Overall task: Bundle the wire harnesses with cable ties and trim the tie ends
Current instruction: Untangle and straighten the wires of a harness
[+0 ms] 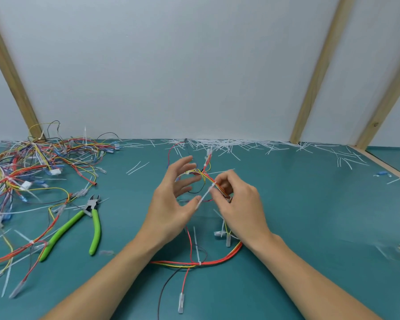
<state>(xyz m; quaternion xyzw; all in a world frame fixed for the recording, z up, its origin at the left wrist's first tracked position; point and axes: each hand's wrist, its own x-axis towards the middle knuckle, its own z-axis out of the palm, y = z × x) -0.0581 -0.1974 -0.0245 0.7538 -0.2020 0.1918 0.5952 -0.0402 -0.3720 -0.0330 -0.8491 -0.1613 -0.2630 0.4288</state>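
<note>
Pinching a bundle of red, yellow and orange wires at frame centre, the right hand has its fingertips closed on the harness where a thin white plastic cable tie wraps it, the tie's free tail slanting down-left toward the left hand. The left hand is spread, fingers apart, its thumb tip touching or just beside the tail's end; whether it grips the tail cannot be told. The harness runs on below the hands, looping across the teal work mat in the lower centre, where a second white tie already circles it with its tail uncut and upright, and clear-sleeved terminals lie at the wire ends. To the left of the hands, a pair of green-handled side cutters lies flat, jaws pointing to the upper right, well apart from both hands. Further left, a tangled heap of multicoloured wire harnesses fills the left side of the frame. Trimmed white tie offcuts litter the mat's far edge against the pale wall. The mat to the right of the hands is mostly bare up to a wooden strip bounding its right edge, with a few offcuts scattered there.
</note>
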